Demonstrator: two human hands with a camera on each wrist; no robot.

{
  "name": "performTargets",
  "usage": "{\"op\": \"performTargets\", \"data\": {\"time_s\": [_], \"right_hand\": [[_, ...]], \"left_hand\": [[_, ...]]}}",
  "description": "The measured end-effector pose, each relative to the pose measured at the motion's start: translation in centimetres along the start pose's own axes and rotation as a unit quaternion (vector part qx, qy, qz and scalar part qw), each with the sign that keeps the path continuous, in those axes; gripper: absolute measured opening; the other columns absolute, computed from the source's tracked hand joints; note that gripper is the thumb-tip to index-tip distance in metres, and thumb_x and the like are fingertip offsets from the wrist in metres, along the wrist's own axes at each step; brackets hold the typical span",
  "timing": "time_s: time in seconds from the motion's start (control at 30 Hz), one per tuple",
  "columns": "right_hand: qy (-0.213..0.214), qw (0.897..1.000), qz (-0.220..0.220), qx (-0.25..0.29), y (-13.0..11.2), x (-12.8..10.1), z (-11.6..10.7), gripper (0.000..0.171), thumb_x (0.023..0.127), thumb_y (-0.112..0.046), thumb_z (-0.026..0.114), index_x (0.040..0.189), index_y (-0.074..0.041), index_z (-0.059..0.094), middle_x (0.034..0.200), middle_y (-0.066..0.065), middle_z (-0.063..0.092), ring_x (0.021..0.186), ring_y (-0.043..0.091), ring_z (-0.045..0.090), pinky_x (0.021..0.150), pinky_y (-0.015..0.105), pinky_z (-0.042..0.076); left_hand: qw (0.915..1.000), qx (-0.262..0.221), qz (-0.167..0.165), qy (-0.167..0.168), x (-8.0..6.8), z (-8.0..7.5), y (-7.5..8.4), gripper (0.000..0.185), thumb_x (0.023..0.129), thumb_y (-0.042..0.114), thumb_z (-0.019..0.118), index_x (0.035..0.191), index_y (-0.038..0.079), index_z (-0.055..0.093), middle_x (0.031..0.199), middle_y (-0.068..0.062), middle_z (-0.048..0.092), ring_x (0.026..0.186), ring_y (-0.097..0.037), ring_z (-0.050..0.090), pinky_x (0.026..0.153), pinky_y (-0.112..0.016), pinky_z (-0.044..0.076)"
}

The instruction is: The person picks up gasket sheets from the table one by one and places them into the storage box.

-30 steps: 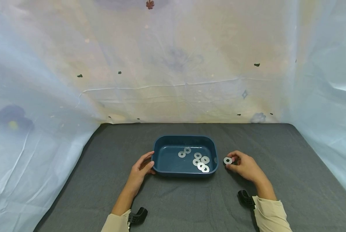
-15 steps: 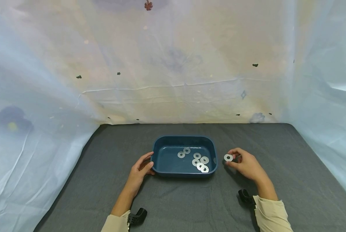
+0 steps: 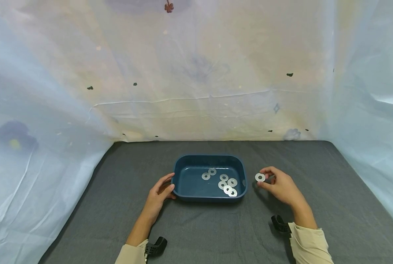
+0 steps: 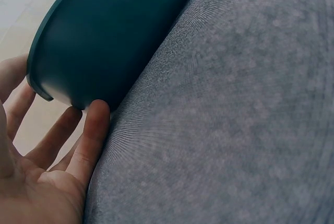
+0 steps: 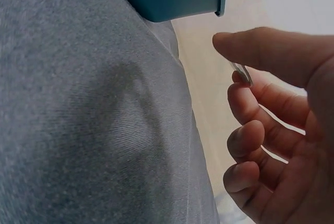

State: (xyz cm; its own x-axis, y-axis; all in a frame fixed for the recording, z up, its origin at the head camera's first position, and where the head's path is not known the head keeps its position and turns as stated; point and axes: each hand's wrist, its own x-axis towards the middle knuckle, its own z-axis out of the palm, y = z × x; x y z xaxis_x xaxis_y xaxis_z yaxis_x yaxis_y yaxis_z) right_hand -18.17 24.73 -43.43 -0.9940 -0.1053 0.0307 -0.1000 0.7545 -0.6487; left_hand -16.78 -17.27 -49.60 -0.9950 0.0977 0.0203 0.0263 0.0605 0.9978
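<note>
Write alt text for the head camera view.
A right hand pinches a metal washer beside a dark blue tray holding seven washers, while the left hand steadies the tray on grey cloth.

A dark grey cloth covers the table, with pale flower-printed sheets hung behind and beside it.

7 washers in tray, table centre
</note>
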Motion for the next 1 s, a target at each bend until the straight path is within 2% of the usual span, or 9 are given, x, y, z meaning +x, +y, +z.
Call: {"op": "performTargets", "data": {"time_s": [0.27,0.67,1.0], "right_hand": [[0.005,1.000,0.004,0.000,-0.1,-0.1,-0.2,0.039,0.089,-0.026,0.076,0.121,-0.009,0.062,0.099,0.008,0.058,0.067,0.012,0.044,0.053,0.026,0.037],[0.021,1.000,-0.005,0.011,-0.7,-0.4,-0.6,0.038,0.090,-0.026,0.075,0.121,-0.010,0.062,0.098,0.009,0.058,0.063,0.010,0.042,0.052,0.025,0.036],[0.020,1.000,-0.006,0.015,-1.4,-0.3,-0.6,0.038,0.089,-0.026,0.076,0.121,-0.011,0.062,0.099,0.006,0.058,0.067,0.011,0.044,0.053,0.025,0.037]], "left_hand": [[1.0000,-0.001,-0.005,0.008,-0.1,0.1,-0.2,0.045,0.099,0.028,0.063,0.142,0.023,0.053,0.141,-0.012,0.051,0.095,-0.015,0.064,0.079,-0.031,0.058],[1.0000,-0.004,-0.002,0.001,-0.1,0.0,-0.2,0.046,0.099,0.027,0.062,0.144,0.020,0.051,0.144,-0.016,0.048,0.097,-0.016,0.063,0.080,-0.032,0.058],[1.0000,-0.001,-0.004,0.003,0.0,0.0,0.0,0.046,0.100,0.027,0.062,0.143,0.019,0.051,0.143,-0.015,0.048,0.101,-0.020,0.061,0.080,-0.032,0.058]]}}
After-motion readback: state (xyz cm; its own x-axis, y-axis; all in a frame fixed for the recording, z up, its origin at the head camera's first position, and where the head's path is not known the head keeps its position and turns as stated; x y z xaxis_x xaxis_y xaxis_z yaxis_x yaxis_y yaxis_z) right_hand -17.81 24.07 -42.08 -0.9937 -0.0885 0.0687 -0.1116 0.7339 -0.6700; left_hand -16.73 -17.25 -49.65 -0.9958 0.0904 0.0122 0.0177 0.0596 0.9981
